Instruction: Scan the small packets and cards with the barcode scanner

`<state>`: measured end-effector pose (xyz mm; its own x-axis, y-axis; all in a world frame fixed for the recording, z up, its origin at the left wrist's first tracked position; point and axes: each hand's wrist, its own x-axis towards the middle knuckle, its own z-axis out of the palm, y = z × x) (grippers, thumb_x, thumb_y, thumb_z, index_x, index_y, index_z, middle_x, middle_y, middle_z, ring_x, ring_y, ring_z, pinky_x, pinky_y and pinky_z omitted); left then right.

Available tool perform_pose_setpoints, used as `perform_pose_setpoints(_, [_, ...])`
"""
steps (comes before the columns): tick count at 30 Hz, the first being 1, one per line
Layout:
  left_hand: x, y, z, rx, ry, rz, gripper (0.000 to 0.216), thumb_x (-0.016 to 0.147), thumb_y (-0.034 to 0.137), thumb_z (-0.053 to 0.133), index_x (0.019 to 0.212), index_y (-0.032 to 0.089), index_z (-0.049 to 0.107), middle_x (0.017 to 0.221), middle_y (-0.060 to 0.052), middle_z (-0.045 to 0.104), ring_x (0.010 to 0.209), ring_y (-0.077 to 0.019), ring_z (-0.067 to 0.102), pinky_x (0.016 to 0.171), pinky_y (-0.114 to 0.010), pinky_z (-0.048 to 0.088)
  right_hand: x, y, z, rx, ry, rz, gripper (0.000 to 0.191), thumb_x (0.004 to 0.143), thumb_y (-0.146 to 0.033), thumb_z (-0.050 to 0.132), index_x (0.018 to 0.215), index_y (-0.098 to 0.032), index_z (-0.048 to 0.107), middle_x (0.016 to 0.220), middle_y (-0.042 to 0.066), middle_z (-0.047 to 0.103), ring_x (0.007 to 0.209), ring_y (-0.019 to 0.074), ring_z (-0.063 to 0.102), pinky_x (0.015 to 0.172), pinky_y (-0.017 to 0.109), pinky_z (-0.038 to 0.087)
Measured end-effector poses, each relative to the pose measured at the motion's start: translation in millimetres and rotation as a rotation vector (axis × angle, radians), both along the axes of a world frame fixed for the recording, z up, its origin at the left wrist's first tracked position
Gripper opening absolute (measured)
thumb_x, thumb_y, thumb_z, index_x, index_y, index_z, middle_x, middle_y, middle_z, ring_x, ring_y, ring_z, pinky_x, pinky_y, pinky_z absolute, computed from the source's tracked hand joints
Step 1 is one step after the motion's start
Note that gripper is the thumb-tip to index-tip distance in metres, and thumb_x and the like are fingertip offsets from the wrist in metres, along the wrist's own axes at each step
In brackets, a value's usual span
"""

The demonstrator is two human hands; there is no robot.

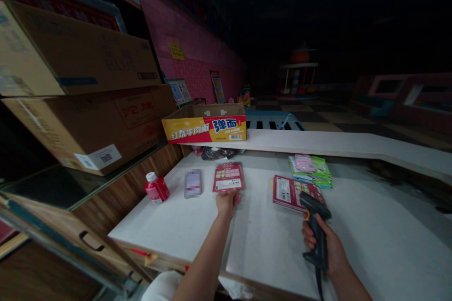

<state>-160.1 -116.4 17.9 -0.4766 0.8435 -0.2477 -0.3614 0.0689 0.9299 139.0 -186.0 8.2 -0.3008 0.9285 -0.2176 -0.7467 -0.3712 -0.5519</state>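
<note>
My left hand [226,201] reaches forward over the white counter [268,240] and pinches the near edge of a flat red packet [228,177] lying there. My right hand [323,244] is wrapped round the grip of a black handheld barcode scanner [315,216], its head pointing forward at a stack of red packets [291,192] just beyond it. A pile of green and pink packets [310,169] lies farther back to the right.
A small red bottle with a white cap [156,188] and a phone [192,183] lie left of the packet. A yellow-red cardboard tray [206,129] sits on the raised ledge [335,143]. Large cardboard boxes [81,103] are stacked on the shelf at left.
</note>
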Motion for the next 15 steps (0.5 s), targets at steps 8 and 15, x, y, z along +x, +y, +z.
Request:
perform_pose_setpoints(8, [-35, -24, 16.8, -0.096, 1.333, 0.136, 0.029, 0.070, 0.028, 0.073, 0.098, 0.021, 0.073, 0.105, -0.011, 0.064, 0.105, -0.0280, 0.056, 0.095, -0.042, 0.042, 1, -1, -2.1, 0.012, -0.007, -0.005, 0.031, 0.073, -0.042, 0.077, 0.079, -0.016, 0.062, 0.054, -0.004, 0.049, 0.040, 0.0054, 0.039, 0.037, 0.016, 0.035])
perform_pose_setpoints(15, [-40, -4, 6.0, -0.209, 1.445, 0.004, 0.035, 0.075, 0.032, 0.072, 0.108, 0.023, 0.074, 0.121, -0.014, 0.057, 0.120, -0.0311, 0.048, 0.103, -0.040, 0.036, 2, -1, -1.1, 0.004, 0.022, -0.016, 0.031, 0.072, -0.041, 0.078, 0.082, -0.017, 0.061, 0.053, -0.005, 0.049, 0.040, 0.0053, 0.038, 0.037, 0.015, 0.034])
